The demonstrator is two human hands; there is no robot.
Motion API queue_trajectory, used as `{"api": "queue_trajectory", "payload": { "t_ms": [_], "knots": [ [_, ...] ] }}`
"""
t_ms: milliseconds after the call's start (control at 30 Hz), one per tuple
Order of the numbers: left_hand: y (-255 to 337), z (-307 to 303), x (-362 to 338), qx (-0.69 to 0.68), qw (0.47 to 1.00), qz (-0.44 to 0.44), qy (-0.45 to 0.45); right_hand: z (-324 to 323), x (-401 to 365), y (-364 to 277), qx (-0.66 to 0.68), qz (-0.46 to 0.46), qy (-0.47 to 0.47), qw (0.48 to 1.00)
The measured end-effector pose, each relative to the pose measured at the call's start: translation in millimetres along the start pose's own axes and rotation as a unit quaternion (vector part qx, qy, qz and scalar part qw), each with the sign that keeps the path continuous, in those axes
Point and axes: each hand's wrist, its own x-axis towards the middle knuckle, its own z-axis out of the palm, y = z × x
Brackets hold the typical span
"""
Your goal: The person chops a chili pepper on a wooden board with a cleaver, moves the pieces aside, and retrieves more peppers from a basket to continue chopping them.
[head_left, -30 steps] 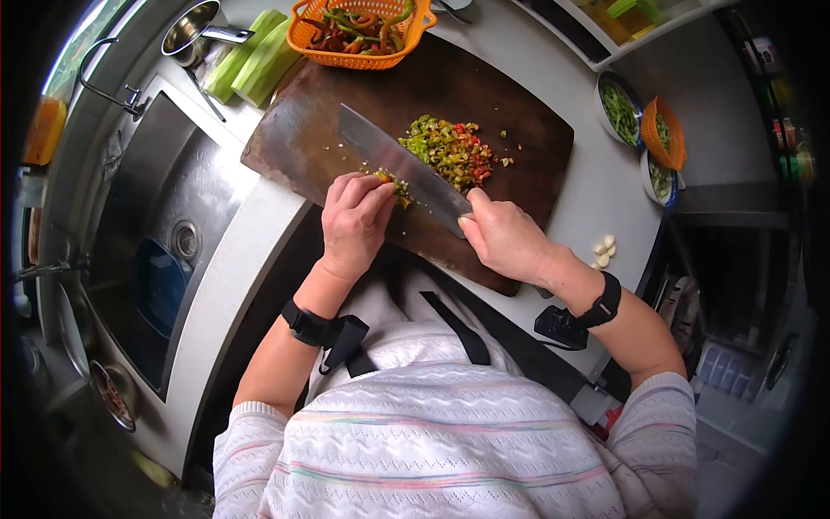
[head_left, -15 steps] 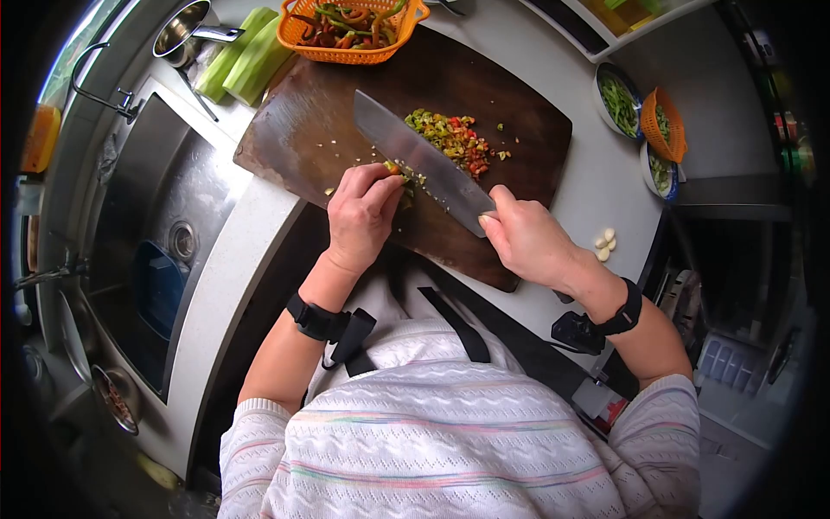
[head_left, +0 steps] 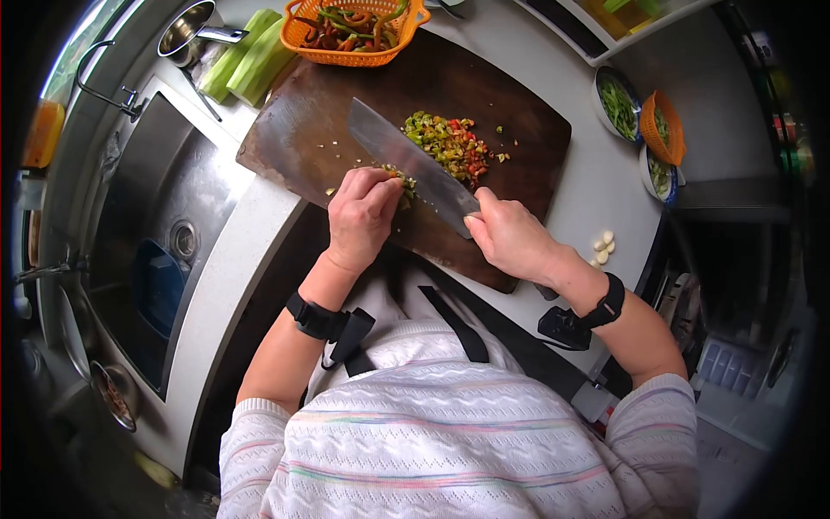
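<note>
On the dark wooden cutting board (head_left: 320, 95), my right hand (head_left: 510, 232) grips a wide-bladed kitchen knife (head_left: 411, 164) by its handle. The blade points up and to the left. My left hand (head_left: 361, 216) is closed at the board's near edge, its fingertips curled on a piece of pepper (head_left: 395, 176) close beside the blade. The fingers partly hide this piece. Beyond the blade lies a pile of chopped green and red peppers (head_left: 450, 143), with small bits scattered around it.
An orange basket of peppers (head_left: 350, 57) stands at the board's far edge, beside peeled pale-green vegetables (head_left: 259, 67) and a metal pot (head_left: 183, 33). A sink (head_left: 194, 160) is at left. On the right are a bowl of cut greens (head_left: 616, 104), a small orange basket (head_left: 664, 130) and garlic cloves (head_left: 603, 248).
My right hand and the knife have shifted slightly to the left, bringing the blade closer to my left fingertips. The left hand stays almost where it was.
</note>
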Motion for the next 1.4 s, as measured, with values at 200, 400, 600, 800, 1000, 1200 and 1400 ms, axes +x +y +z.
{"api": "queue_trajectory", "payload": {
  "t_ms": [200,400,600,800,1000,1200,1400],
  "knots": [
    [7.2,-7.4,-1.2,0.020,1.000,-0.010,-0.009,4.5,-3.6,7.4,0.035,0.012,0.028,0.999],
    [1.0,-6.8,-4.2,0.015,1.000,-0.011,-0.006,-17.0,-12.8,-4.5,-0.006,-0.001,0.013,1.000],
    [-0.3,-5.1,-4.7,0.024,1.000,-0.010,-0.002,-3.0,2.2,-8.2,-0.050,-0.019,0.008,0.999],
    [0.0,-5.6,-3.7,0.006,1.000,-0.012,0.007,-22.2,-4.5,-11.5,-0.035,-0.020,0.009,0.999],
    [-1.3,-4.6,-4.7,0.005,1.000,-0.011,0.008,-4.6,4.3,-6.3,-0.041,-0.021,-0.006,0.999],
    [-0.5,-5.1,-4.3,0.001,1.000,-0.010,0.008,-17.5,-1.2,-8.6,0.001,-0.012,0.011,1.000],
    [1.4,-3.2,-4.0,0.015,1.000,-0.013,0.011,-16.7,-4.7,-2.2,-0.008,-0.015,0.018,1.000]
  ]
}}
